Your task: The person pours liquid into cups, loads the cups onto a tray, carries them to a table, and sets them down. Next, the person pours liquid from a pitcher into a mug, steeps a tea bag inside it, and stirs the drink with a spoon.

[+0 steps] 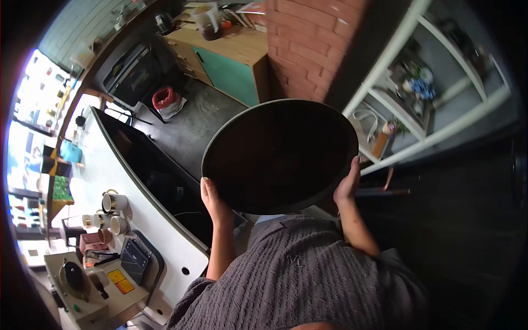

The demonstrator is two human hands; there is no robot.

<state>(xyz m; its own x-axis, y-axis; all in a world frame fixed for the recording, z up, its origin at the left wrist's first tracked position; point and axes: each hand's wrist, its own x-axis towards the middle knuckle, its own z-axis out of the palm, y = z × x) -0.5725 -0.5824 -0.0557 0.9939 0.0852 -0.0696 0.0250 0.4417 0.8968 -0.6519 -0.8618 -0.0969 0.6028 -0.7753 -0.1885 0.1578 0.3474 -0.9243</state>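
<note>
A large, dark round tray (280,157) is held up in front of my chest, its thin paler rim showing along the far edge. My left hand (214,203) grips it at the near left, with the thumb up along the rim. On the opposite side my right hand (347,184) clasps the right edge the same way. The fingers of both hands are mostly hidden beneath the tray. Nothing can be made out lying on its dark surface.
To the left runs a white counter (159,220) with several mugs (114,202) and a machine with a dial (74,275). Ahead are a bin with a red liner (165,99) and a wooden cabinet (258,60). A white-framed shelf (401,115) stands at right, beside a brick wall (308,44).
</note>
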